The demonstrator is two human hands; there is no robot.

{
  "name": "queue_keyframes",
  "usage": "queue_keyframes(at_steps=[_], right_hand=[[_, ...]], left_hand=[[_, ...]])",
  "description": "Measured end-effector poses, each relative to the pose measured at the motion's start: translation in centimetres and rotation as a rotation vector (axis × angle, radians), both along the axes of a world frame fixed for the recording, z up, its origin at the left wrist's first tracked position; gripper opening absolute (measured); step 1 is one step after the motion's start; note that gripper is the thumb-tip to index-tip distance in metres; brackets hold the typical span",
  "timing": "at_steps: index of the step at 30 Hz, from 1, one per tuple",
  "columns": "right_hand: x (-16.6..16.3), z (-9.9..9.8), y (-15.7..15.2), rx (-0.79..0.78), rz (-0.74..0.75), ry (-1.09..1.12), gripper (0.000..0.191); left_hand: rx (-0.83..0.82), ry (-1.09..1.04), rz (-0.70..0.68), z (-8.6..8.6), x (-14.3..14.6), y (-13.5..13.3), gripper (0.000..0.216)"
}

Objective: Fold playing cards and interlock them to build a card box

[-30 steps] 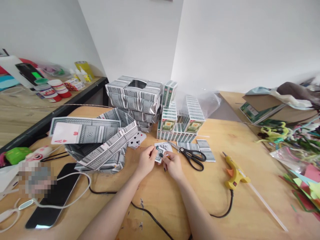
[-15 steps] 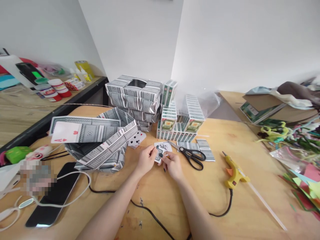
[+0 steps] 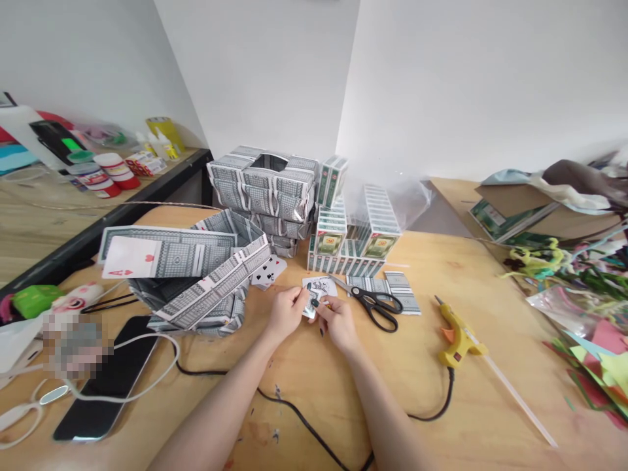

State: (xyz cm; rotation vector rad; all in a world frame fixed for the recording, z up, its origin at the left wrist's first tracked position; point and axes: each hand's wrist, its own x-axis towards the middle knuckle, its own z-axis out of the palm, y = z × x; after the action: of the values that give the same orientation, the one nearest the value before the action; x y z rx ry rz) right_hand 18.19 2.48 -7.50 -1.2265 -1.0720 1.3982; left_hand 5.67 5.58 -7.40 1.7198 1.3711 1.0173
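Between my fingertips is a small playing card (image 3: pixel 310 309), its patterned back partly covered by my thumbs. My left hand (image 3: pixel 288 313) pinches one side of it and my right hand (image 3: pixel 336 320) grips the other. Just behind my fingers a joker card (image 3: pixel 324 285) lies flat on the table. Black-handled scissors (image 3: pixel 375 304) rest to the right of my right hand, close to some patterned cards (image 3: pixel 403 291). Left of my hands, more face-up cards (image 3: pixel 269 271) lie beside an open box shape made of playing cards (image 3: pixel 210 288).
Boxes covered in cards (image 3: pixel 265 186) are stacked at the back, beside packs of cards (image 3: pixel 353 255). A yellow glue gun (image 3: pixel 458 333) lies right, its black cord (image 3: pixel 304 425) running under my forearms. A phone (image 3: pixel 105 386) and white cable lie left. Coloured paper (image 3: pixel 603 366) covers the right edge.
Both hands keep their hold on the card, with only slight finger movement over it. The view has shifted very slightly; the things on the table stay in place.
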Motion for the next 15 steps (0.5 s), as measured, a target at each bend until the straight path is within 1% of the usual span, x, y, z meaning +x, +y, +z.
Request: queue_keyframes(at_steps=[2,7,15], right_hand=[[0.1,0.0,0.0,0.010,-0.020,-0.008,0.023],[0.5,-0.4,0.2,0.022,-0.096,0.009,0.023],[0.4,-0.9,0.3,0.047,-0.059,0.065,0.023]], left_hand=[[-0.006,-0.006,0.014,-0.2,0.1,-0.1,0.037],[-0.004,-0.030,-0.063,-0.3,0.2,-0.5,0.033],[-0.043,-0.074,-0.107,0.1,0.3,-1.3,0.040]])
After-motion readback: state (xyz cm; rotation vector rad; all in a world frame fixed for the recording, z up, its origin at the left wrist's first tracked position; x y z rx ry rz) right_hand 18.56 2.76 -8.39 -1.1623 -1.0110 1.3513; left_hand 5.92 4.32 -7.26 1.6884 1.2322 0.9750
